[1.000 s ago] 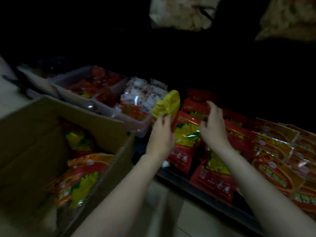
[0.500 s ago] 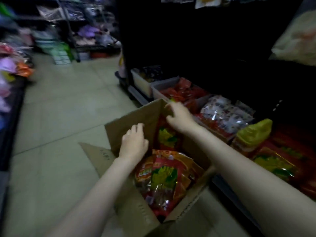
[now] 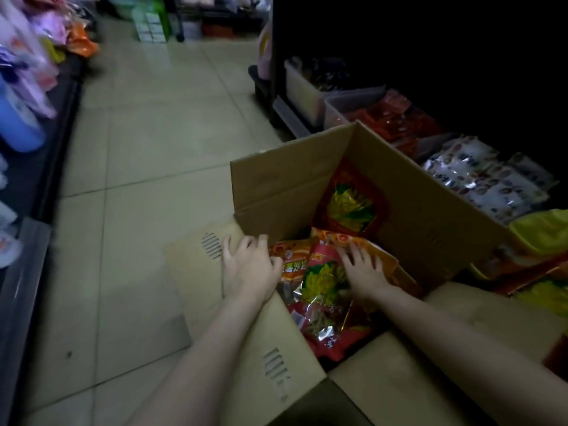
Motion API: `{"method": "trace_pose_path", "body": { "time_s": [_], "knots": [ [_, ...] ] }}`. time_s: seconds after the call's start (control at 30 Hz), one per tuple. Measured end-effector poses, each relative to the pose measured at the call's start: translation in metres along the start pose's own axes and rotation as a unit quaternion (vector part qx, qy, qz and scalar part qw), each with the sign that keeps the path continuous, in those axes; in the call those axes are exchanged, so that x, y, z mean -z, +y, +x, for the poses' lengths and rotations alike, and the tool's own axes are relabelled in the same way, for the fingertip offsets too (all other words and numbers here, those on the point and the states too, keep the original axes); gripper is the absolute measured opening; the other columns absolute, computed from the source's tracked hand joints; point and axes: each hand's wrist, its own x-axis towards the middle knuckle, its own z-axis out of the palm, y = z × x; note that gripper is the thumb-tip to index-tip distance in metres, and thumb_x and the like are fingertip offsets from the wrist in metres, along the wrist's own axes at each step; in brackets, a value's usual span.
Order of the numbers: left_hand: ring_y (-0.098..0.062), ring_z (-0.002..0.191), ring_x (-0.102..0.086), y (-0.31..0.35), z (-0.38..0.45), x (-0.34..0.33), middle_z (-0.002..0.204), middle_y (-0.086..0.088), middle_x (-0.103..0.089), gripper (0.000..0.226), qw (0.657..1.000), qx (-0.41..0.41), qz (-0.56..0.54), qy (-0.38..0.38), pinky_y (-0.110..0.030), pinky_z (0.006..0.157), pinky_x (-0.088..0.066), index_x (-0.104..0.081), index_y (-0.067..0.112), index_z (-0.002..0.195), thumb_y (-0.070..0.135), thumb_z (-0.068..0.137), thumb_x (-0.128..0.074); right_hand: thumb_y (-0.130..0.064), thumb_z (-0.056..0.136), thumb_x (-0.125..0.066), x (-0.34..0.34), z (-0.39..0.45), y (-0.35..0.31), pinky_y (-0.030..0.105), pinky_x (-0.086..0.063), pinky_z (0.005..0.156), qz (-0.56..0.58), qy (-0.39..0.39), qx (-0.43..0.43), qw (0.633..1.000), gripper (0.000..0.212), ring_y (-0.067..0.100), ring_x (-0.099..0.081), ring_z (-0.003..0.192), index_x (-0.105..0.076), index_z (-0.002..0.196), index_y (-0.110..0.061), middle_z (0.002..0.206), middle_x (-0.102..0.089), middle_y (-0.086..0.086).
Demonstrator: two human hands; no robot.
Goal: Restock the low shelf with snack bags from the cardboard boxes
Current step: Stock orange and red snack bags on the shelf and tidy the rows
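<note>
An open cardboard box (image 3: pixel 292 186) stands on the floor against the low shelf (image 3: pixel 285 115). Inside lie several snack bags: a red bag with a yellow picture (image 3: pixel 322 281) on top, an orange bag (image 3: pixel 292 259) beside it, and another red bag (image 3: pixel 350 204) upright in the far corner. My left hand (image 3: pixel 249 265) sits at the box's left rim, fingers loosely curled on the flap, thumb against the orange bag. My right hand (image 3: pixel 362 272) lies flat with spread fingers on the top bags.
On the shelf at right are bins of red packets (image 3: pixel 399 121), silver-white bags (image 3: pixel 479 176) and a yellow bag (image 3: pixel 541 226). The flaps of another cardboard box (image 3: pixel 399 379) lie under my right forearm. Tiled aisle floor (image 3: pixel 153 149) stretches left to another goods rack (image 3: pixel 27 87).
The view swung from the shelf to the box. Both hands left the shelved bags; my right hand dropped from the box's far rim onto the bags, my left moved to the near rim.
</note>
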Motion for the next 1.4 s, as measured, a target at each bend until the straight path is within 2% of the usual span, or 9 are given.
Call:
{"method": "trace_pose_path", "body": {
  "time_s": [0.1, 0.27, 0.43, 0.6, 0.83, 0.93, 1.03, 1.2, 1.4],
  "knots": [
    [-0.012, 0.125, -0.041, 0.000, 0.002, 0.000, 0.124, 0.000, -0.057, 0.044, 1.000, -0.002, 0.008, 0.002, -0.041, 0.116, -0.003, -0.048, 0.019, 0.131, 0.034, 0.092, -0.036, -0.042, 0.081, -0.068, 0.002, 0.014, 0.003, 0.046, -0.021, 0.113, 0.095, 0.038, -0.056, 0.993, 0.097, 0.035, -0.021, 0.139, -0.004, 0.149, -0.016, 0.152, -0.019, 0.015],
    [-0.011, 0.126, -0.040, 0.001, 0.003, -0.004, 0.126, 0.001, -0.057, 0.045, 1.000, -0.003, -0.008, 0.011, -0.040, 0.116, -0.004, -0.048, 0.019, 0.133, 0.033, 0.092, -0.035, -0.027, 0.093, -0.053, 0.014, 0.006, 0.013, 0.037, -0.050, 0.083, 0.095, 0.156, -0.019, 0.983, 0.024, 0.029, -0.062, 0.101, -0.060, 0.112, -0.014, 0.110, -0.064, 0.011],
    [-0.010, 0.127, -0.040, 0.001, 0.001, -0.004, 0.127, 0.002, -0.057, 0.044, 1.000, -0.012, -0.005, 0.012, -0.040, 0.116, -0.005, -0.048, 0.021, 0.133, 0.032, 0.091, -0.037, -0.019, 0.096, -0.048, 0.041, -0.011, 0.015, 0.038, -0.052, 0.075, 0.191, 0.320, -0.001, 0.928, 0.022, 0.030, -0.064, 0.089, -0.065, 0.107, -0.010, 0.098, -0.068, 0.013],
    [-0.013, 0.125, -0.042, 0.002, -0.001, 0.005, 0.120, 0.002, -0.061, 0.041, 0.999, -0.028, 0.023, -0.016, -0.044, 0.115, -0.005, -0.053, 0.025, 0.125, 0.042, 0.094, -0.034, 0.008, 0.088, -0.044, 0.057, -0.054, 0.037, 0.032, -0.051, 0.070, 0.176, 0.284, 0.140, 0.932, 0.058, 0.017, -0.058, 0.086, -0.032, 0.134, -0.026, 0.109, -0.054, 0.001],
    [-0.022, 0.121, -0.048, 0.060, -0.019, 0.009, 0.109, 0.001, -0.061, 0.058, 0.924, -0.227, -0.056, -0.303, -0.046, 0.113, -0.021, -0.056, 0.024, 0.122, 0.067, 0.083, -0.047, 0.013, 0.083, -0.048, 0.044, -0.089, 0.059, 0.031, -0.047, 0.094, 0.208, 0.307, 0.091, 0.924, 0.041, 0.022, -0.056, 0.113, -0.065, 0.114, -0.009, 0.118, -0.060, 0.005],
    [-0.028, 0.128, -0.040, 0.076, -0.036, -0.009, 0.130, -0.007, -0.053, 0.055, 0.902, -0.261, 0.063, -0.339, -0.048, 0.114, -0.015, -0.051, 0.020, 0.129, 0.053, 0.084, -0.057, 0.010, 0.086, -0.047, 0.046, -0.097, 0.057, 0.027, -0.043, 0.096, 0.264, 0.353, 0.053, 0.896, 0.037, 0.022, -0.057, 0.112, -0.067, 0.112, -0.007, 0.116, -0.063, 0.008],
    [-0.029, 0.110, -0.056, 0.077, -0.035, -0.016, 0.115, -0.011, -0.061, 0.028, 0.923, -0.260, 0.090, -0.268, -0.038, 0.097, -0.038, -0.061, 0.010, 0.113, 0.029, 0.093, -0.053, 0.008, 0.088, -0.047, 0.048, -0.105, 0.052, 0.025, -0.044, 0.094, 0.300, 0.374, 0.053, 0.876, 0.033, 0.019, -0.058, 0.108, -0.069, 0.106, -0.008, 0.112, -0.064, 0.007],
    [-0.017, 0.081, -0.059, 0.068, 0.003, 0.024, 0.095, -0.005, -0.063, 0.017, 0.957, -0.164, -0.191, -0.143, -0.020, 0.067, -0.046, -0.063, 0.014, 0.095, 0.019, 0.097, -0.047, 0.010, 0.084, -0.049, 0.088, -0.132, 0.065, 0.027, -0.044, 0.089, 0.259, 0.447, 0.094, 0.851, 0.030, 0.023, -0.060, 0.102, -0.070, 0.099, -0.005, 0.106, -0.064, 0.008],
    [0.006, 0.059, -0.052, 0.088, 0.033, 0.115, 0.070, 0.009, -0.055, 0.026, 0.858, -0.148, -0.489, -0.055, -0.006, 0.054, -0.038, -0.053, 0.022, 0.072, 0.017, 0.097, -0.048, -0.017, 0.088, -0.052, 0.160, -0.192, 0.102, 0.023, -0.042, 0.084, 0.212, 0.560, 0.130, 0.790, 0.025, 0.023, -0.061, 0.097, -0.068, 0.098, -0.001, 0.101, -0.064, 0.011]
  ]
}}
